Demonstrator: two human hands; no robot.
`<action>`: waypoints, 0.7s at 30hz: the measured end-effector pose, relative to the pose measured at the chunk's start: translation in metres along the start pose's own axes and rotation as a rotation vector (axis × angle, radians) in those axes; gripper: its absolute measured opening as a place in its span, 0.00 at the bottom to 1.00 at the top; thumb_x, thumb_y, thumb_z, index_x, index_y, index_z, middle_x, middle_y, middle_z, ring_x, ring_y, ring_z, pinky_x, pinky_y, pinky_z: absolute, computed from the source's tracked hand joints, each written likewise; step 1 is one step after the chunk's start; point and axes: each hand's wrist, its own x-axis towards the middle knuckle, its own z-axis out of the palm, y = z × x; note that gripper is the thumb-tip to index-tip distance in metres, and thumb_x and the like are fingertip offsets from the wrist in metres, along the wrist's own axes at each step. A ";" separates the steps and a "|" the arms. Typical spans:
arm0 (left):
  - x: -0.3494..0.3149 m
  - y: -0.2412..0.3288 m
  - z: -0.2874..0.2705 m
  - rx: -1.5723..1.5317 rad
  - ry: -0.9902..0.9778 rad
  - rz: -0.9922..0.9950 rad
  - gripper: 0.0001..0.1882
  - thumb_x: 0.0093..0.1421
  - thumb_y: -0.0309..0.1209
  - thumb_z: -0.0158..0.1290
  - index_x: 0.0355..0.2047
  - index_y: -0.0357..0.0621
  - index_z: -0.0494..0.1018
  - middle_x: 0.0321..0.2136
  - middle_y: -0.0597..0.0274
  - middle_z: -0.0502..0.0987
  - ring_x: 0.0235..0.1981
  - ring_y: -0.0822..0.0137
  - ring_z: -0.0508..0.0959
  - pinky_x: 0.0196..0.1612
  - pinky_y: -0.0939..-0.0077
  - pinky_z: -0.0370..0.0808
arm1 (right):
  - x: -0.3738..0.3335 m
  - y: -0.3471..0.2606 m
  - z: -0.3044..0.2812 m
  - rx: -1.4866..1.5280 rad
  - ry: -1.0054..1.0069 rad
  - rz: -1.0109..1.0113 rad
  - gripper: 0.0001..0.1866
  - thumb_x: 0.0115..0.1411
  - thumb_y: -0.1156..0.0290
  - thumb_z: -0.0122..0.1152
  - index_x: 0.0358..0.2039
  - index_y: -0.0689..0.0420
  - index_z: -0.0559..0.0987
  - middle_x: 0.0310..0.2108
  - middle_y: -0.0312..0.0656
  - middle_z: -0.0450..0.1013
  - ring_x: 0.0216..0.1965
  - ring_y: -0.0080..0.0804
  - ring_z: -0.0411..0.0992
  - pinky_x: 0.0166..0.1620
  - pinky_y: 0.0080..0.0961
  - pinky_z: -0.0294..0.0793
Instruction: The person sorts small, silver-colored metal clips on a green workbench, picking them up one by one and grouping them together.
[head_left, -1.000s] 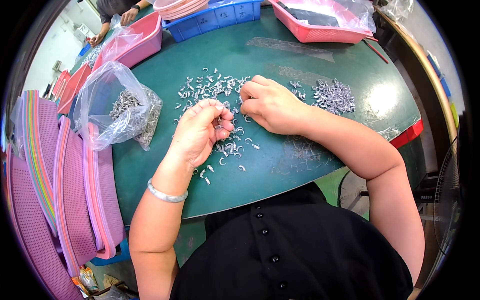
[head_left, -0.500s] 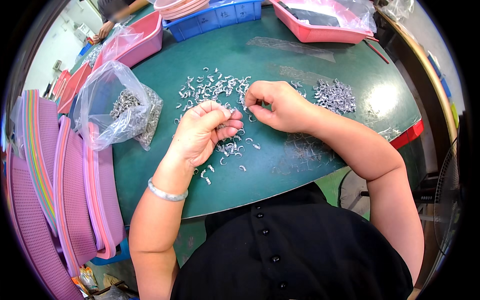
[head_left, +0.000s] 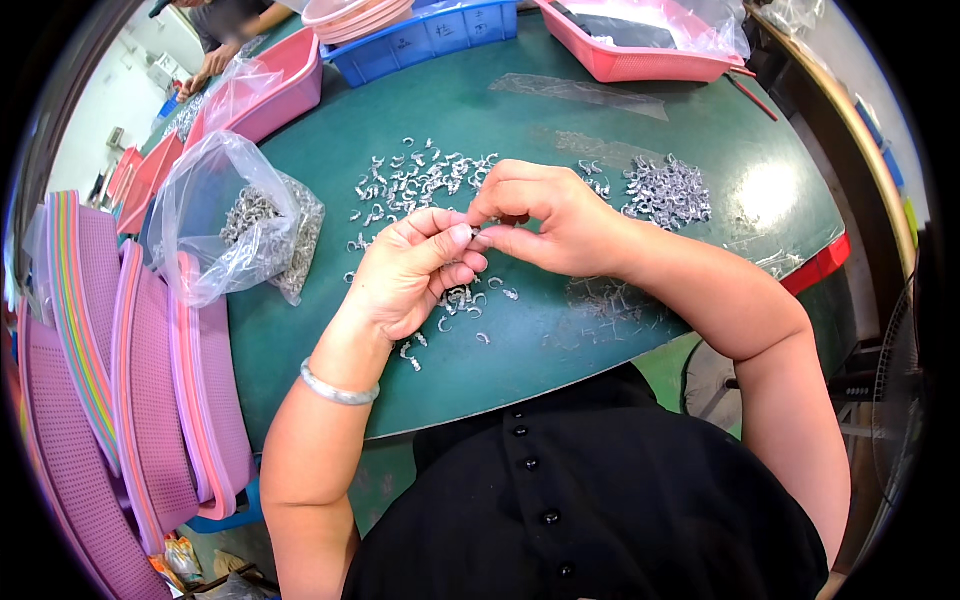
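Note:
My left hand (head_left: 408, 265), with a pale bangle (head_left: 338, 385) on its wrist, is closed in a pinch over the green table (head_left: 560, 140). My right hand (head_left: 555, 220) meets it fingertip to fingertip, also pinching. Whatever sits between the fingertips is tiny and mostly covered; only a dark speck shows. Small curved silver metal pieces (head_left: 428, 178) lie scattered beyond and under my hands, with several more (head_left: 461, 300) nearer me. Right of my right hand is a denser heap of small grey metal pieces (head_left: 668, 192).
A clear plastic bag (head_left: 300, 235) of metal pieces stands at the left, beside stacked purple baskets (head_left: 210, 380). Pink trays (head_left: 650, 68) and a blue crate (head_left: 425, 45) line the far edge. A red stick (head_left: 752, 98) lies far right. Another person's hand (head_left: 215, 62) is at far left.
My right hand has moved left from the scattered pieces to my left hand, and their fingertips now meet. The left hand stays nearly in place.

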 end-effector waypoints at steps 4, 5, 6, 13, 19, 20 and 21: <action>0.000 -0.001 0.002 -0.006 0.010 0.006 0.08 0.60 0.23 0.51 0.40 0.34 0.71 0.35 0.54 0.78 0.30 0.69 0.80 0.34 0.80 0.80 | -0.001 0.004 0.001 -0.026 0.041 -0.035 0.08 0.50 0.80 0.62 0.33 0.61 0.78 0.31 0.40 0.71 0.30 0.31 0.72 0.31 0.22 0.71; 0.000 0.000 0.003 -0.004 0.014 0.012 0.08 0.61 0.23 0.51 0.40 0.33 0.71 0.36 0.53 0.78 0.30 0.69 0.80 0.34 0.80 0.80 | -0.001 0.004 0.001 -0.035 0.051 -0.043 0.08 0.50 0.81 0.62 0.32 0.61 0.77 0.31 0.40 0.71 0.30 0.30 0.72 0.31 0.22 0.71; 0.000 -0.001 0.004 0.007 0.022 0.015 0.08 0.61 0.23 0.51 0.40 0.33 0.71 0.35 0.53 0.78 0.30 0.69 0.80 0.34 0.80 0.80 | -0.001 0.004 0.001 -0.034 0.049 -0.038 0.07 0.50 0.81 0.62 0.32 0.61 0.77 0.31 0.40 0.71 0.30 0.30 0.72 0.31 0.22 0.71; 0.001 -0.005 0.004 0.035 0.039 0.036 0.07 0.62 0.25 0.50 0.39 0.35 0.71 0.32 0.59 0.77 0.28 0.73 0.77 0.33 0.83 0.77 | 0.000 0.000 0.002 0.011 0.035 0.016 0.06 0.51 0.80 0.62 0.31 0.60 0.77 0.29 0.39 0.71 0.29 0.28 0.71 0.30 0.21 0.70; 0.000 -0.003 0.008 0.011 0.045 0.028 0.05 0.63 0.27 0.48 0.37 0.38 0.70 0.29 0.62 0.76 0.25 0.75 0.74 0.30 0.84 0.73 | 0.001 -0.001 0.001 0.053 0.017 0.058 0.06 0.52 0.80 0.61 0.32 0.60 0.78 0.30 0.38 0.72 0.30 0.27 0.71 0.31 0.21 0.70; -0.001 -0.002 0.010 0.019 0.056 0.021 0.05 0.64 0.27 0.48 0.37 0.38 0.70 0.29 0.63 0.76 0.25 0.75 0.74 0.30 0.84 0.72 | 0.001 -0.001 0.000 0.050 0.021 0.067 0.06 0.52 0.80 0.61 0.32 0.60 0.78 0.30 0.38 0.72 0.30 0.27 0.71 0.32 0.21 0.70; -0.001 -0.002 0.009 0.027 0.046 0.011 0.05 0.64 0.27 0.48 0.37 0.38 0.70 0.29 0.63 0.75 0.25 0.75 0.73 0.30 0.84 0.72 | 0.002 0.000 0.000 0.036 0.024 0.049 0.06 0.52 0.80 0.60 0.32 0.60 0.78 0.30 0.38 0.72 0.30 0.27 0.71 0.32 0.21 0.70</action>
